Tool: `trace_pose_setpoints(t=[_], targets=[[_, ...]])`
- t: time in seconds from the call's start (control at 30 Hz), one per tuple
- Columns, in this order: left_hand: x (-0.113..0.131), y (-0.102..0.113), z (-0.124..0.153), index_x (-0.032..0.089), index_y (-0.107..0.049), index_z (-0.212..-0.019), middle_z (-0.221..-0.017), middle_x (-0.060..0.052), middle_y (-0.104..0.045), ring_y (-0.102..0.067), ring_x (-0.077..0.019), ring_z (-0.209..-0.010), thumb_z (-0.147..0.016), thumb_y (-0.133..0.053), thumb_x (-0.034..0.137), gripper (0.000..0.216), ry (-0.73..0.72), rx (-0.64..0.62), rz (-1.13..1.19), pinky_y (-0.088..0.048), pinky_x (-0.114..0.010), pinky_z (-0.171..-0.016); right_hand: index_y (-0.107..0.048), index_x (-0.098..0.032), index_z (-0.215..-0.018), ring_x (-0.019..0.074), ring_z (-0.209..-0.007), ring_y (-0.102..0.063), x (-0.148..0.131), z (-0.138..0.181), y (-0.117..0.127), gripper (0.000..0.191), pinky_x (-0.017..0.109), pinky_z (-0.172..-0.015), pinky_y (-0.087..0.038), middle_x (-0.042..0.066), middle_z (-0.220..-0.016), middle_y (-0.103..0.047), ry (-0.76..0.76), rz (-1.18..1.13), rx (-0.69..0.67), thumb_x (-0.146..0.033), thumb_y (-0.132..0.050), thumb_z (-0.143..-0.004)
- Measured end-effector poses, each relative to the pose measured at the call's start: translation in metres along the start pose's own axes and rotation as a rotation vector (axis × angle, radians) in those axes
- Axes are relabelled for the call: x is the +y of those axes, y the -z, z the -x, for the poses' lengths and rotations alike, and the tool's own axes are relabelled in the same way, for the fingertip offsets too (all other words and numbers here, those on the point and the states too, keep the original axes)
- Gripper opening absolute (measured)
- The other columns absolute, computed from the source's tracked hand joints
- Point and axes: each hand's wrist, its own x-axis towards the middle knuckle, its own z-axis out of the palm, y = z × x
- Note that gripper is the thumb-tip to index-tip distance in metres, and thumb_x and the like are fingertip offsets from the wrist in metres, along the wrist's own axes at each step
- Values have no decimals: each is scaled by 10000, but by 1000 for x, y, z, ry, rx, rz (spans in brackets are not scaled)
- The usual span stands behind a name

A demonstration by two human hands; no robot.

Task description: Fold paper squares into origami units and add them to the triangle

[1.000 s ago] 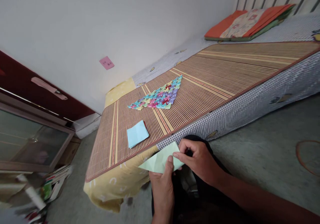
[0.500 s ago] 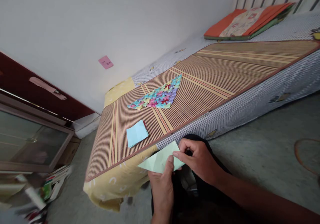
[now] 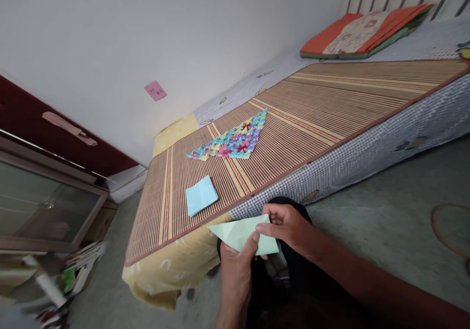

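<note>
left of centre, the stack of light blue, square paper sheets (image 3: 201, 196) lies as it did half a second ago on the brown-and-cream striped mat (image 3: 154, 221). right of it, at lower centre, the pale green, folded paper sheet (image 3: 233, 232) has swung round: its left tip has risen and shifted rightward, and its right end has dropped. to me that suggests you're turning the piece to bring another edge under your fingertips, rather than pressing in a new fold; its back is hidden, so i can't be sure.

your left hand (image 3: 234, 272), coming up from the bottom edge of the frame, is closed on the sheet, thumb flat across its front, most of the fingers out of sight behind. your right hand (image 3: 286, 223), further right, has its thumb and curled index finger drawn together on the upper right part of the same sheet.

the sheet itself is up in the air between your hands, near the mat's front edge: sharply pointed at left, faintly creased along the middle, ending at right in a straight, slanting edge with two plain corners.
</note>
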Motion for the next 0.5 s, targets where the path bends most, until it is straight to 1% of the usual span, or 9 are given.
trace_pose_setpoints(t=[0.07,0.17,0.23,0.27,0.33,0.43,0.5], targets=[[-2,-1,0,115,-756,-855,-735,-45,-724,-598,-139,-583,-745,-845,378,299,0,6,-4,-506,-244,-518,-509,-208,-687,152,-483,-636,1,1,-2,401,248,-458,-509,-49,-575,-629,43,24,43,-434,-834,-748],[-5,-3,0,114,-753,-786,-679,-27,-704,-570,-119,-561,-727,-856,382,293,-16,61,-13,-489,-236,-541,-515,-207,-689,148,-489,-619,5,2,-3,373,251,-469,-505,-50,-574,-608,104,84,104,-427,-796,-798],[-7,-2,-1,121,-758,-806,-673,-18,-704,-568,-114,-554,-709,-866,383,300,-21,101,-2,-487,-233,-556,-529,-202,-691,137,-501,-594,6,2,-2,354,245,-489,-482,-50,-571,-589,144,128,145,-421,-778,-813],[-7,-2,-1,126,-757,-810,-669,-16,-705,-573,-114,-551,-701,-869,386,304,-22,115,6,-486,-233,-561,-538,-197,-693,129,-515,-577,5,2,-1,343,238,-501,-465,-49,-574,-580,164,151,174,-416,-773,-814],[-7,2,-2,136,-738,-760,-646,-15,-698,-585,-116,-549,-697,-868,391,294,-42,129,7,-480,-228,-573,-554,-189,-690,118,-545,-542,2,1,2,333,230,-520,-434,-45,-585,-565,201,182,243,-418,-764,-808],[-6,8,-3,151,-679,-663,-613,-7,-668,-589,-112,-560,-725,-847,398,305,-96,186,2,-454,-208,-578,-569,-188,-709,127,-582,-533,-8,-1,8,331,237,-539,-430,-34,-618,-575,209,171,337,-442,-768,-785],[-6,10,-4,159,-676,-700,-651,-5,-668,-594,-115,-582,-766,-814,415,298,-111,194,42,-437,-204,-567,-573,-193,-726,134,-591,-535,-12,-1,9,332,240,-537,-429,-29,-635,-585,208,168,377,-448,-782,-768]])
